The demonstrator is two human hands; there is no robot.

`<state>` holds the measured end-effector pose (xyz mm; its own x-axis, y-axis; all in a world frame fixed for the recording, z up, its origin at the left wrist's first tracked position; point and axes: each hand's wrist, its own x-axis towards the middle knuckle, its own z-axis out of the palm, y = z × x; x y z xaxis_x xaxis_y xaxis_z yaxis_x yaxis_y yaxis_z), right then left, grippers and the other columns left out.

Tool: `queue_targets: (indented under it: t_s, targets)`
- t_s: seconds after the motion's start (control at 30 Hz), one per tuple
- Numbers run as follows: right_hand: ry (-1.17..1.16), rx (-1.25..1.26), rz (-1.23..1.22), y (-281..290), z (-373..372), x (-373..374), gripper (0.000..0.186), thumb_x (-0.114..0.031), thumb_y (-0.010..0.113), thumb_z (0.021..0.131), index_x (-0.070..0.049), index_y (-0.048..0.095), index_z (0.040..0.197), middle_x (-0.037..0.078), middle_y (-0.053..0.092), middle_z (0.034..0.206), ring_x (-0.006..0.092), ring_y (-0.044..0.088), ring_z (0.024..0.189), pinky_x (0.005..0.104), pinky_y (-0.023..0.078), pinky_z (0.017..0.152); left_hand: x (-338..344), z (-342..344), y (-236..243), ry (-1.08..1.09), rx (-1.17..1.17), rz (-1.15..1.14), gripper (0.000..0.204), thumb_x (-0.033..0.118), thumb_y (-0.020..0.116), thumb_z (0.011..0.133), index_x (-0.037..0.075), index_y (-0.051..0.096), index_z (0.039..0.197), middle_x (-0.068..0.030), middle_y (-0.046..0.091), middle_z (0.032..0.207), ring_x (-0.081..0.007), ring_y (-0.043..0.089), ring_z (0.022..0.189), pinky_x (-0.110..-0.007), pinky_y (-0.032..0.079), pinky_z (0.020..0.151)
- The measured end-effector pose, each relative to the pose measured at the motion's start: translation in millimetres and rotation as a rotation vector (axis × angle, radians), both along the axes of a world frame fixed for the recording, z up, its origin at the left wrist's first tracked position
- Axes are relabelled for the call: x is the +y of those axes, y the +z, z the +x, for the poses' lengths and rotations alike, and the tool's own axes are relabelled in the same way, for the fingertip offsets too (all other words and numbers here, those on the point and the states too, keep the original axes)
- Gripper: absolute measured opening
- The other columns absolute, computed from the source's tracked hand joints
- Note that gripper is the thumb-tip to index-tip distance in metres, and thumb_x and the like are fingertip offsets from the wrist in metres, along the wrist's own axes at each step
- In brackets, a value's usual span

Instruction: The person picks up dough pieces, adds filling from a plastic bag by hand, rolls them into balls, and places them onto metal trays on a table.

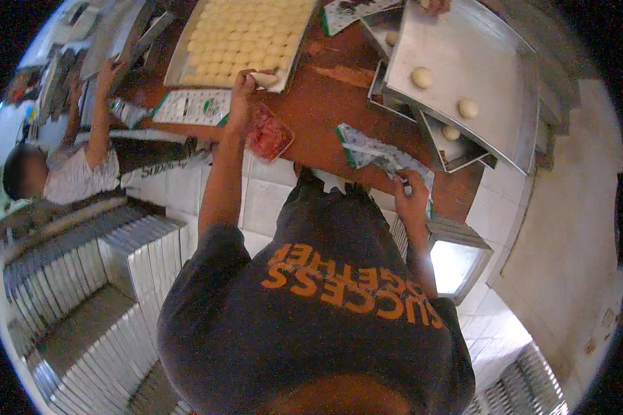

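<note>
My left hand [241, 98] is closed on a pale, elongated piece that looks like dough [264, 80]. It is at the near right corner of a tray [175, 75] packed with rows of round yellowish dough balls [246, 45]. Just below that hand lies a clear plastic pack of something red [268, 134]. To the right, my right hand [411, 194] has its fingers curled together over a printed green and white plastic packet [374, 152] at the table's near edge. Whatever those fingers pinch, if anything, is too small to make out.
Stacked metal trays [477, 76] with a few dough balls [468, 108] stand at the right; another person's hand [436, 7] is at their far edge. A flat printed packet [192, 106] lies left on the brown table [325, 104]. A co-worker [83, 169] reaches in at left. Metal racks [90, 277] stand lower left.
</note>
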<state>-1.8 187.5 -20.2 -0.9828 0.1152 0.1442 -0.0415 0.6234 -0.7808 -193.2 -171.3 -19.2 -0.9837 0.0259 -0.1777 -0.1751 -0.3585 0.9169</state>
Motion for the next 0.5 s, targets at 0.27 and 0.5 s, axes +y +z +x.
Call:
queue_targets:
  t_s: [0.27, 0.5]
  targets:
    - [0.348, -0.017, 0.383, -46, -63, 3, 0.044, -0.021, 0.064, 0.071, 0.000, 0.051, 0.107, 0.023, 0.049, 0.109, 0.0386, 0.046, 0.101, 0.0445, 0.038, 0.088, 74, 116, 17, -0.213, -0.190, 0.877, 0.041, 0.040, 0.038, 0.090, 0.003, 0.043, 0.107, -0.0219, 0.053, 0.105, -0.0356, 0.054, 0.096, -0.042, 0.049, 0.079]
    - [0.711, -0.196, 0.650, -51, -82, -7, 0.076, -0.021, 0.070, 0.062, -0.002, 0.032, 0.125, 0.023, 0.046, 0.113, 0.0403, 0.043, 0.105, 0.0478, 0.040, 0.085, 93, 169, 22, 0.253, -0.278, 0.594, 0.026, 0.004, 0.054, 0.080, 0.001, 0.043, 0.103, -0.0193, 0.054, 0.098, -0.0315, 0.055, 0.097, -0.037, 0.048, 0.082]
